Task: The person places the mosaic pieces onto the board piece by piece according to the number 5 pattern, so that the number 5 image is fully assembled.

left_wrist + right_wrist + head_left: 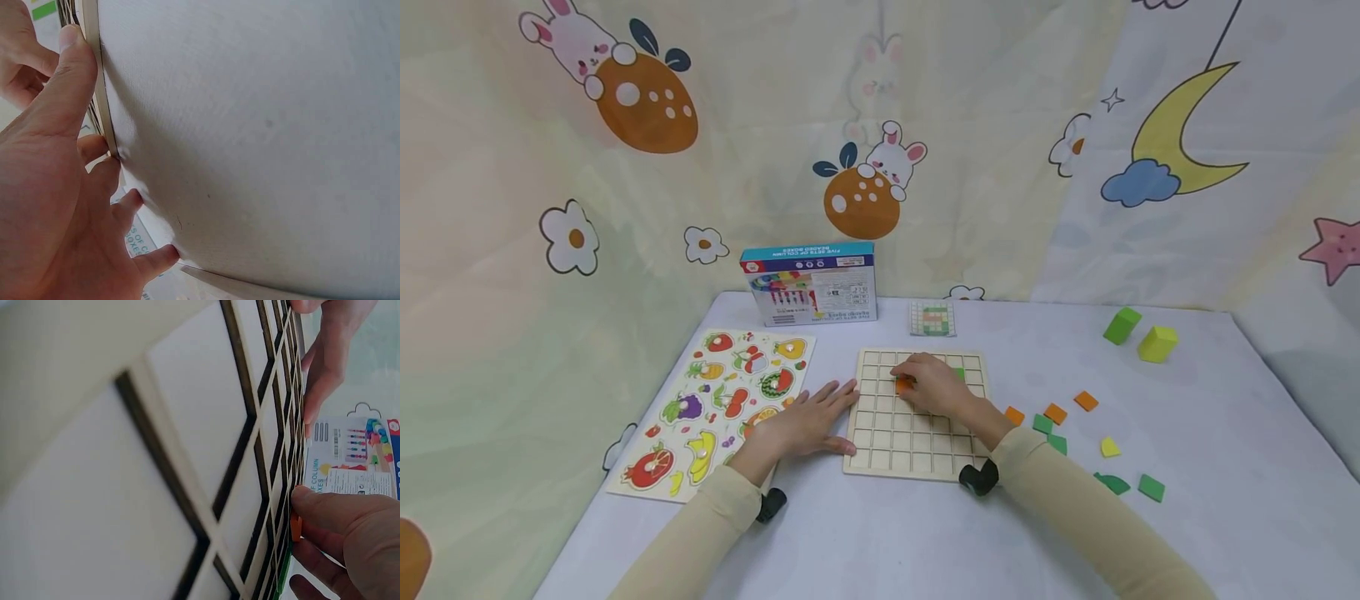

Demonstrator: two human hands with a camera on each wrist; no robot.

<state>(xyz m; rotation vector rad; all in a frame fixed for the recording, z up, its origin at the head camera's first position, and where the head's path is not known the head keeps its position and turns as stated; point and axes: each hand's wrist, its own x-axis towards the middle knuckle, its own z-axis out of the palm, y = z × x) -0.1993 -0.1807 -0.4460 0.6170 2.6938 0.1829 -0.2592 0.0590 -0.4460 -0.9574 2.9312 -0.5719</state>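
Your left hand (808,423), fingers spread, touched the grid board (880,438), likely steadying it, while your right hand (936,387) had an orange tile (902,386) pinched in its grip.

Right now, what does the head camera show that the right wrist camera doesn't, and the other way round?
Only the head view shows the fruit puzzle, the green block, the yellow block and the picture card.

Only the right wrist view shows the dark ridge sides up close.

Both show the grid board, the printed box, the left hand at the board's edge, and the right hand pinching an orange tile.
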